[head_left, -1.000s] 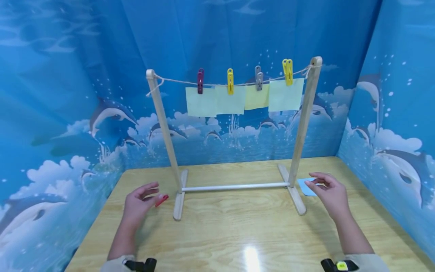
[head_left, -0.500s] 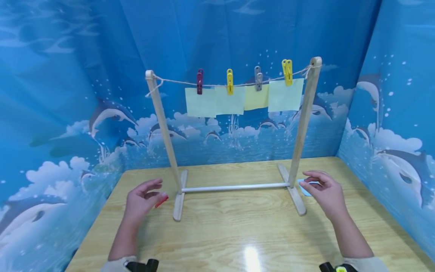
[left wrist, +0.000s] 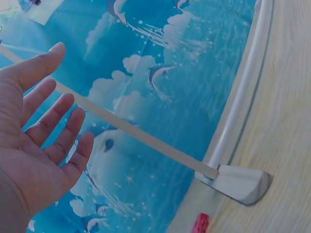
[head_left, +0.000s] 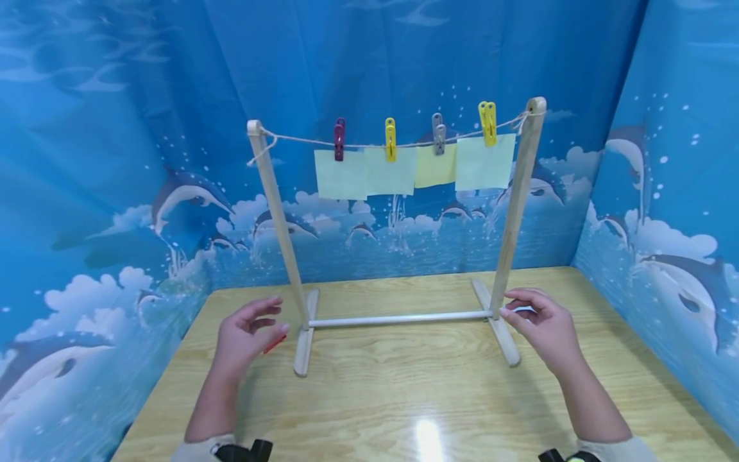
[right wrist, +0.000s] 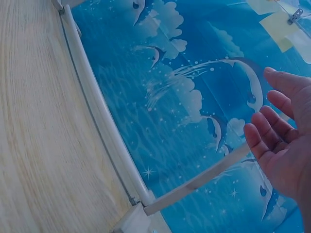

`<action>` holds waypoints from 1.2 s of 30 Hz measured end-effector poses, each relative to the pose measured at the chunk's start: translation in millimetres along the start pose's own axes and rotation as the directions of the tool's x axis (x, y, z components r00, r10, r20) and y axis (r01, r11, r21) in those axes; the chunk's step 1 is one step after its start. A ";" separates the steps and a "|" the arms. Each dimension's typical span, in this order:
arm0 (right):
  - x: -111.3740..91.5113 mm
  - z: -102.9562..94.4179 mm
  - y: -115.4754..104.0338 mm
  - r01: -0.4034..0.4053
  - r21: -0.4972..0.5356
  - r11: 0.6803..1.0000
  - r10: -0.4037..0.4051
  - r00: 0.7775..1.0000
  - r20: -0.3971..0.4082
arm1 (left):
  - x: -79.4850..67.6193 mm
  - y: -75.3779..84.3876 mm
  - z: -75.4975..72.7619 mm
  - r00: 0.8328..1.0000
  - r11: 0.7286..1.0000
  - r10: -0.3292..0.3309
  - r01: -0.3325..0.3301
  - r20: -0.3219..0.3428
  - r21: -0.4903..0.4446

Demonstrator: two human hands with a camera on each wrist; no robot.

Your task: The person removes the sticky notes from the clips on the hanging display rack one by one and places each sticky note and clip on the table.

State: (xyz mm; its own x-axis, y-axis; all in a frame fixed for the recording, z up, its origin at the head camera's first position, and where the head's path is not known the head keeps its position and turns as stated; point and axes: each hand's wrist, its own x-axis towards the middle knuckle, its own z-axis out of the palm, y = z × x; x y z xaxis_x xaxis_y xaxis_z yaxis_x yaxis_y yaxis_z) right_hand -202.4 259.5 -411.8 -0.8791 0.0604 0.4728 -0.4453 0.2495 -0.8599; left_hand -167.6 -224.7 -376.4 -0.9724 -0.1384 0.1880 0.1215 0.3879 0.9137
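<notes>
Toward twelve o'clock from the person, on a wood-grain table (head_left: 369, 391), stands a wooden rack (head_left: 398, 318). Read the dial from the middle of its white crossbar, seen through the head camera.

At nine o'clock hovers the left hand (head_left: 238, 340), its fingers loosely bent, thumb apart, grasping nothing. Just off its thumb, at four o'clock from the palm, a red clip (head_left: 274, 346) lies on the table; the left wrist view shows it well clear of the fingers, near the rack's foot.

At three o'clock hovers the right hand (head_left: 545, 328), likewise released, thumb and fingers parted around air. A light-blue patch (head_left: 525, 308) shows through that gap. The fingertips overlap the post beside them in the head view; whether they touch it I cannot tell.

Up at twelve o'clock, a string (head_left: 306, 138) sags between the post tops. Along it sit a maroon clip (head_left: 339, 140) between eleven and twelve, a yellow clip (head_left: 390, 140) at twelve, a grey clip (head_left: 439, 136) about half past twelve and another yellow one at one. Below them hang four paper sheets (head_left: 340, 178), three pale green, the third from the left yellow. Behind everything spreads a blue dolphin backdrop (head_left: 369, 70).
</notes>
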 end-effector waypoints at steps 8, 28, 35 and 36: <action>2.0 8.2 -11.1 0.055 0.081 0.995 -0.055 0.998 0.006 | -0.4 16.4 2.9 0.999 0.999 0.033 -0.033 -0.002 0.013; 15.6 29.1 -37.9 0.156 0.094 0.983 -0.165 0.982 0.096 | 7.2 40.3 14.0 0.972 0.971 0.234 -0.233 0.011 -0.054; 20.8 40.5 -46.3 0.141 0.115 0.983 -0.158 0.976 0.151 | 12.1 48.7 19.6 0.953 0.950 0.302 -0.300 0.013 -0.088; 22.0 41.9 -47.9 0.142 0.118 0.983 -0.159 0.974 0.161 | 12.6 50.2 20.7 0.952 0.948 0.307 -0.304 0.013 -0.089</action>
State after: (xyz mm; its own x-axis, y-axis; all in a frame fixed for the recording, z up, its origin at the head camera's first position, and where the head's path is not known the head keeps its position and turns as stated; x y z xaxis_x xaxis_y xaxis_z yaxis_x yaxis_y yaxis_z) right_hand -207.5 208.4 -368.3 -0.8126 -0.1362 0.5667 -0.5821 0.1401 -0.8010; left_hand -177.9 -188.1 -335.6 -0.8909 -0.0008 0.4543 0.4288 0.3288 0.8415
